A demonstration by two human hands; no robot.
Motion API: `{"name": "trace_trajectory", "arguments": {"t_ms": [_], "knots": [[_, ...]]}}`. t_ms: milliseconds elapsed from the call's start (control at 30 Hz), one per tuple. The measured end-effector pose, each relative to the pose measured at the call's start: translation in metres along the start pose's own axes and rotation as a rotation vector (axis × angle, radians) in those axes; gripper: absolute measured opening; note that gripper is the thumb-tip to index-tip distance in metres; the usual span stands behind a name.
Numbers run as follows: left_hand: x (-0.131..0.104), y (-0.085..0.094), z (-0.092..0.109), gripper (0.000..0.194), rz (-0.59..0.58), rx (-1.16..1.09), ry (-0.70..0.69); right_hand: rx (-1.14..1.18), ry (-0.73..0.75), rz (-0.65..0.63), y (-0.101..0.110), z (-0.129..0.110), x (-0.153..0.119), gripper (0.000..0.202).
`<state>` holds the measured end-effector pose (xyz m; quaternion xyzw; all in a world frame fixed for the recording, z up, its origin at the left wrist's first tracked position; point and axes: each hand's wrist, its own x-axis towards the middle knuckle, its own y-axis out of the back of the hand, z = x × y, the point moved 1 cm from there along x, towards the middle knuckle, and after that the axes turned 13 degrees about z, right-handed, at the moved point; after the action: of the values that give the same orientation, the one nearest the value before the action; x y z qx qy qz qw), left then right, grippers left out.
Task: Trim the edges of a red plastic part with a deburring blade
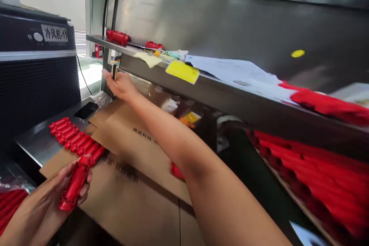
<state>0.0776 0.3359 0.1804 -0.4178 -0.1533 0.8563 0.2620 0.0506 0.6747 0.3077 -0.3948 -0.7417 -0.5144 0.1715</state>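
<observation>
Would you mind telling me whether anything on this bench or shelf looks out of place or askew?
The yellow slip and the loose papers hang over the front edge of the metal shelf, lying crooked. The red parts on the cardboard sit in a tidy row. Nothing looks spilled or damaged.

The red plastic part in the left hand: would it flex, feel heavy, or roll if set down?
The red plastic part looks moulded and rigid, so probably stiff. The left hand holds it loosely, suggesting it is light. Its ribbed, flattish shape probably resists rolling, like the row of red parts lying still.
</observation>
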Motion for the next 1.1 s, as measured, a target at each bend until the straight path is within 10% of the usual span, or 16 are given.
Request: {"name": "trace_trajectory", "arguments": {"t_ms": [200,367,567,733,1100], "knots": [[-0.055,0.081,-0.081,0.077,-0.119,0.08,0.118,-0.085,-0.138,0.034,0.033,-0.111,-0.133,0.097],[-0.088,0.152,-0.123,0.095,-0.211,0.155,0.163,0.094,0.063,0.297,0.058,-0.21,-0.344,0.01],[-0.102,0.178,-0.146,0.085,-0.217,0.159,0.138,0.156,-0.254,0.337,0.074,-0.265,-0.544,0.017],[-0.092,0.159,-0.153,0.074,-0.251,0.217,0.15,0.051,-0.409,0.451,0.091,-0.261,-0.579,0.018],[-0.05,0.099,-0.145,0.062,-0.265,0.263,0.038,0.319,-0.374,0.381,0.085,-0.217,-0.539,0.03]]}}
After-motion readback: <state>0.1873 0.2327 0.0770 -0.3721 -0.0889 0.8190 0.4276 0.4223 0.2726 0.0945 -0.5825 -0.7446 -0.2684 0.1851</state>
